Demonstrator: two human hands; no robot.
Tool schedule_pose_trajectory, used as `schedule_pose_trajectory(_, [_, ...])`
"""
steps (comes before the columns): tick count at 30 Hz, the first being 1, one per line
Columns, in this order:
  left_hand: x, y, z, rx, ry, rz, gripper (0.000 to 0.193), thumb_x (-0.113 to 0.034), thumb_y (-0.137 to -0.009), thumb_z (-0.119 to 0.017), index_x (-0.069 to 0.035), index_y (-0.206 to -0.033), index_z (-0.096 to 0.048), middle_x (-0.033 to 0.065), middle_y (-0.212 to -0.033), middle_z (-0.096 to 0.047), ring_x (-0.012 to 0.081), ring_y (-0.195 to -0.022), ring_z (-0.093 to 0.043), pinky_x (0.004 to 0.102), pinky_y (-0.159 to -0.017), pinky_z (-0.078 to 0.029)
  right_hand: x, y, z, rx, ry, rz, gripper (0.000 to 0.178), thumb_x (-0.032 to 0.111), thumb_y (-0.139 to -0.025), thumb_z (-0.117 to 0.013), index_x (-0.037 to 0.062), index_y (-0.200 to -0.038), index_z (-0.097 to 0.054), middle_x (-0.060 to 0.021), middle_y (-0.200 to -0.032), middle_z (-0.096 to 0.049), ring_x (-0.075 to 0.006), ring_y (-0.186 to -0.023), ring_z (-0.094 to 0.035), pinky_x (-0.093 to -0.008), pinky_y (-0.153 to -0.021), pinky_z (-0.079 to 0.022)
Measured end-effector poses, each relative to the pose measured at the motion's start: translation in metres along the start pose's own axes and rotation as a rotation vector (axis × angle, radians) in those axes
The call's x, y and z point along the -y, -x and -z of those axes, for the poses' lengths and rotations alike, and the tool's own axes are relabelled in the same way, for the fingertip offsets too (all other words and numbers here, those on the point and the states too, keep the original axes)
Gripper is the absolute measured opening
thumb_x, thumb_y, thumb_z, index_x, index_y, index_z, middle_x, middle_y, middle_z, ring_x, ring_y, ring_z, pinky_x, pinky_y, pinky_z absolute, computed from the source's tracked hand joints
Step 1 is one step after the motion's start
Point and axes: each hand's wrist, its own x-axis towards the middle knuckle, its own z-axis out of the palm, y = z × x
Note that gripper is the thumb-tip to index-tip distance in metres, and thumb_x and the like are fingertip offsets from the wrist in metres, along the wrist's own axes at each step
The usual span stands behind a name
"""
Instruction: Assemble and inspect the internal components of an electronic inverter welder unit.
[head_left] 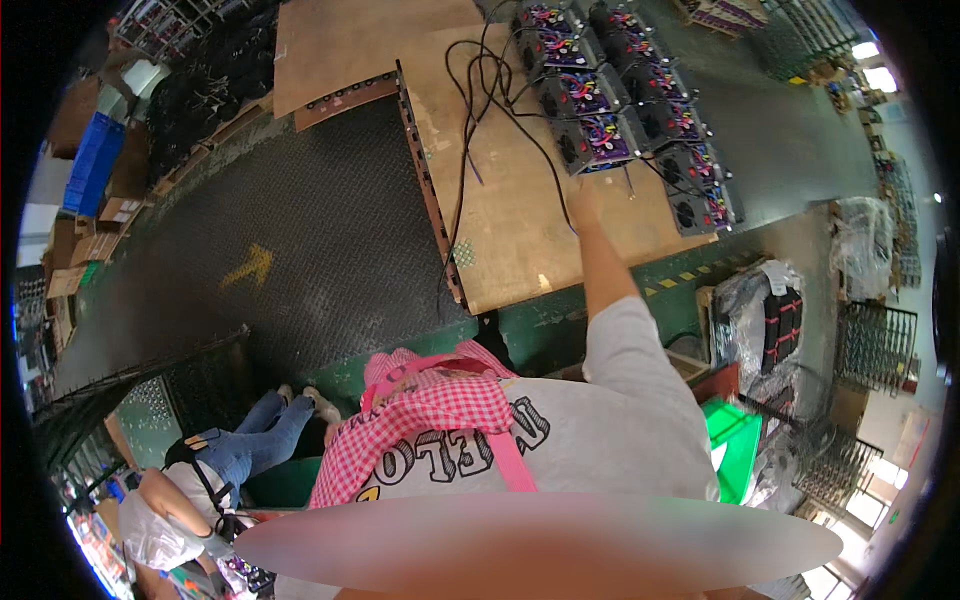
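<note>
My right arm reaches forward over a wooden board tabletop [520, 255]. My right hand [586, 203] is by the lower edge of the nearest open grey metal box [597, 146], which holds a purple circuit board, coloured wires and a black fan. The fingers are too small to make out, so I cannot tell if they grip or touch the box. My left hand is out of view. Several similar boxes stand in two rows, among them one at the right front [698, 188]. Black cables [497, 90] lie in loops left of the boxes.
A dark textured floor [330, 210] with a yellow arrow [250, 266] lies to the left. Another person [185, 500] is at work at lower left. A green bin [736, 450] and plastic-wrapped goods [765, 320] stand at right. A blue crate [95, 165] is at far left.
</note>
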Motion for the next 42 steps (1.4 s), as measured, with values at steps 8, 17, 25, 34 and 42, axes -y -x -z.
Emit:
schedule_pose_trajectory(8, [-0.087,0.003,0.021,-0.569,0.104,-0.206,0.041,-0.036,-0.092,-0.057,-0.003,-0.116,-0.061,0.0187,-0.108,-0.062,0.0333,-0.099,-0.061,0.0424,-0.086,-0.048,0.063,-0.136,0.047,-0.015,0.288,0.009,0.032,0.026,-0.090,-0.060,0.0086,-0.116,-0.065,-0.0162,-0.117,-0.065,-0.0351,-0.107,-0.064,-0.0484,-0.087,-0.053])
schedule_pose_trajectory(17, [-0.101,0.015,-0.011,-0.695,0.086,-0.278,0.045,-0.042,-0.091,-0.057,-0.005,-0.117,-0.061,0.0194,-0.107,-0.065,0.0357,-0.099,-0.063,0.0425,-0.085,-0.049,0.024,-0.140,0.045,0.159,0.488,0.239,0.022,0.018,-0.089,-0.057,0.0059,-0.103,-0.069,-0.0164,-0.108,-0.069,-0.0351,-0.101,-0.067,-0.0453,-0.082,-0.055])
schedule_pose_trajectory(25, [-0.040,0.055,-0.167,0.099,-0.113,-0.110,0.048,-0.047,-0.090,-0.057,-0.008,-0.118,-0.062,0.0200,-0.107,-0.067,0.0379,-0.100,-0.064,0.0426,-0.084,-0.050,-0.032,-0.037,0.111,0.051,0.219,0.498,0.017,0.020,-0.091,-0.059,0.0038,-0.092,-0.065,-0.0169,-0.094,-0.062,-0.0389,-0.089,-0.059,-0.0462,-0.074,-0.047])
schedule_pose_trajectory(34, [-0.102,-0.010,-0.194,0.286,0.330,-0.206,0.053,-0.047,-0.094,-0.055,-0.002,-0.119,-0.061,0.0165,-0.109,-0.069,0.0262,-0.097,-0.067,0.0431,-0.080,-0.052,0.106,0.226,0.124,0.374,-0.031,0.897,0.012,0.012,-0.087,-0.062,0.0003,-0.090,-0.064,-0.0189,-0.088,-0.061,-0.0400,-0.086,-0.059,-0.0463,-0.073,-0.047])
schedule_pose_trajectory(42, [-0.028,0.023,-0.131,0.627,1.539,0.423,0.069,-0.063,-0.092,-0.050,-0.006,-0.130,-0.056,0.0183,-0.131,-0.059,0.0338,-0.114,-0.060,0.0491,-0.100,-0.046,0.226,0.453,0.091,0.478,-0.142,1.384,0.011,0.009,-0.085,-0.065,0.0002,-0.086,-0.060,-0.0159,-0.080,-0.055,-0.0372,-0.077,-0.057,-0.0418,-0.066,-0.046])
